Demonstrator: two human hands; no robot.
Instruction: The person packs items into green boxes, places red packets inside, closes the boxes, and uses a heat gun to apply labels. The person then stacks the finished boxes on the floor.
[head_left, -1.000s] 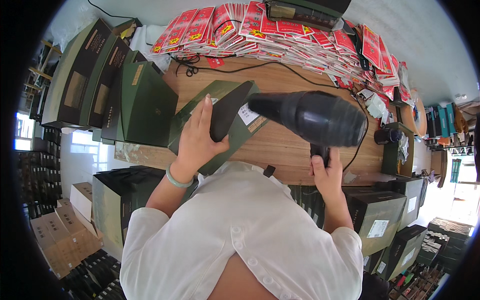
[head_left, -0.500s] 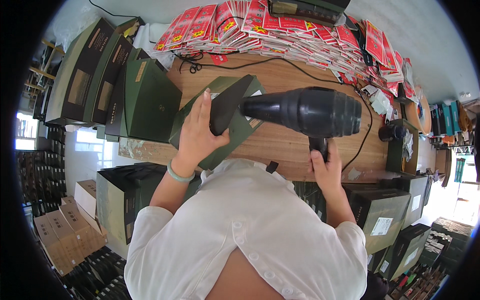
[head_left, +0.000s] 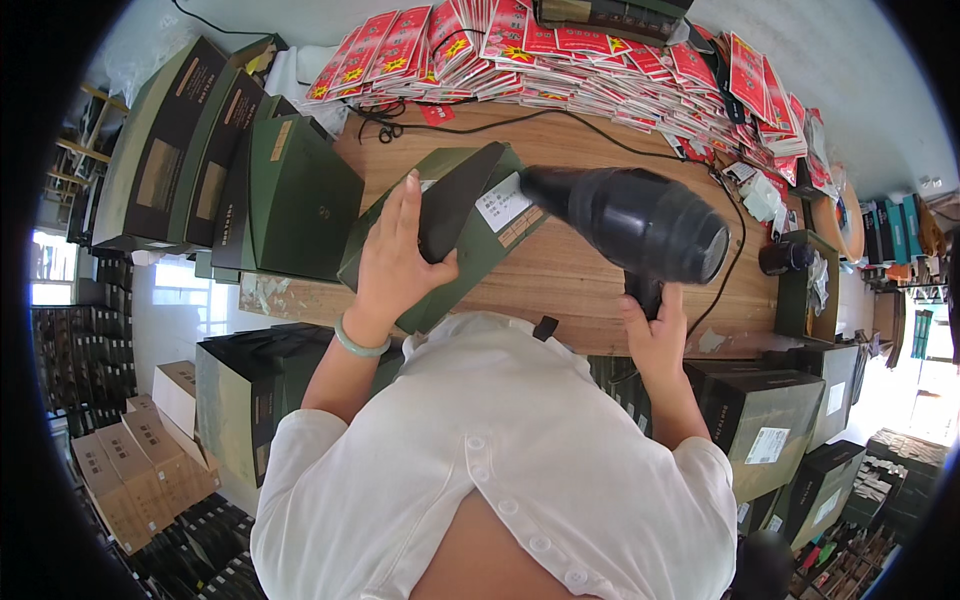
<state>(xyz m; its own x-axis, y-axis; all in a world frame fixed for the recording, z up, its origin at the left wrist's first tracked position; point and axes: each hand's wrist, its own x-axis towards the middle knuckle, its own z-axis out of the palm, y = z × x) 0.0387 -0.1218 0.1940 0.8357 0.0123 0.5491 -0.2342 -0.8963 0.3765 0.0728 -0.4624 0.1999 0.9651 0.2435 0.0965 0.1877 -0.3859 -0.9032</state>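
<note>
While your left hand (head_left: 395, 255) lies spread and flat on the dark green box (head_left: 445, 235) at the centre of the frame, its thumb hooks around a black wedge-shaped piece (head_left: 455, 200) that rests on the box's top face. A pale green bangle (head_left: 358, 343) sits on that wrist. Your right hand (head_left: 655, 335), right of centre, is closed around the handle of a black hair dryer (head_left: 630, 215), whose nozzle points left toward the white label (head_left: 503, 203) on the box; the nozzle tip is just beside the label, though you cannot tell whether it touches. The box lies tilted across the wooden bench (head_left: 570, 275), its lower corner near your white shirt.

Out from the hands, the dryer's black cord (head_left: 735, 270) curves down the right side of the bench, and a second thin black cable (head_left: 480, 125) runs along the bench's upper part. To the left, another green box (head_left: 300, 200) stands upright, with larger dark cartons (head_left: 170, 150) in the upper left of the frame. Across the top, red packets (head_left: 560, 60) lie stacked in overlapping rows. Lower left, brown cardboard boxes (head_left: 130, 465) sit on the floor; lower right, more dark cartons (head_left: 770, 420) crowd below the bench edge.
</note>
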